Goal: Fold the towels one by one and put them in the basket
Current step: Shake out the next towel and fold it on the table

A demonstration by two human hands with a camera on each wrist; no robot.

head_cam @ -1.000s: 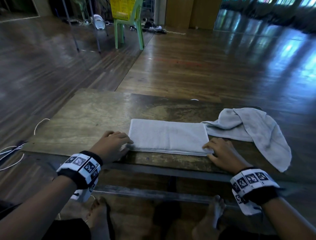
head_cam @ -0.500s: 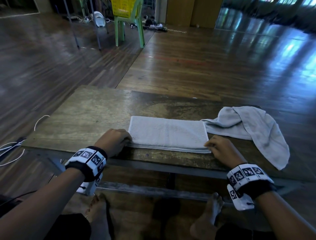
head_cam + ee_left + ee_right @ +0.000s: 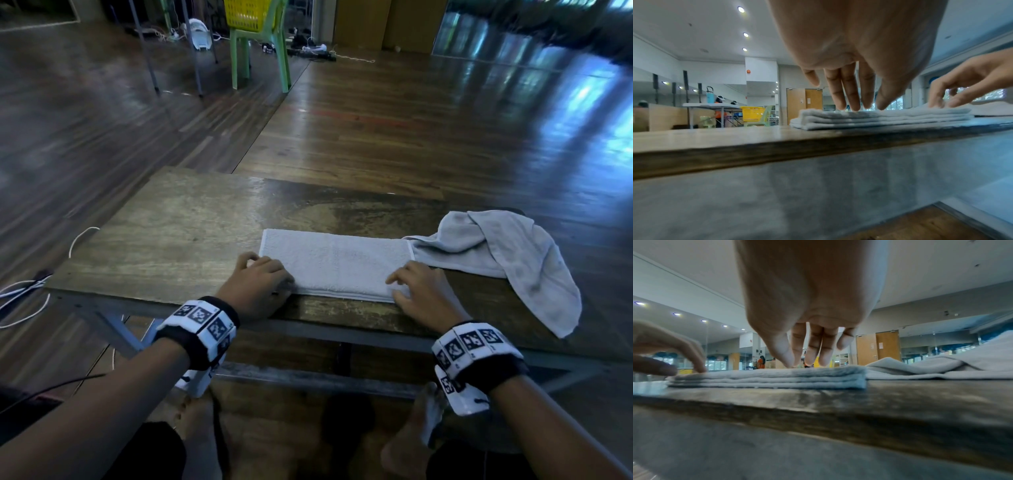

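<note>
A grey towel (image 3: 337, 263) lies folded into a long flat strip of several layers near the front edge of the wooden table (image 3: 178, 233). My left hand (image 3: 260, 284) rests on its left end, fingertips (image 3: 851, 104) straight and touching the top layer (image 3: 890, 113). My right hand (image 3: 418, 284) rests on the right end, fingertips (image 3: 813, 360) down on the folded towel (image 3: 777, 378). A second grey towel (image 3: 507, 253) lies crumpled at the table's right, hanging over the front edge. The yellow basket (image 3: 248, 13) sits on a green chair (image 3: 263, 51) far across the floor.
Left of the folded towel the table top is bare wood. White cables (image 3: 20, 298) trail on the floor by the table's left corner. My bare feet (image 3: 411, 442) are under the table. More cables and gear lie beside the chair.
Both hands have shifted from the towel's front corners onto its top, fingers uncurled from a pinch to lie flat. The towel stays in place.
</note>
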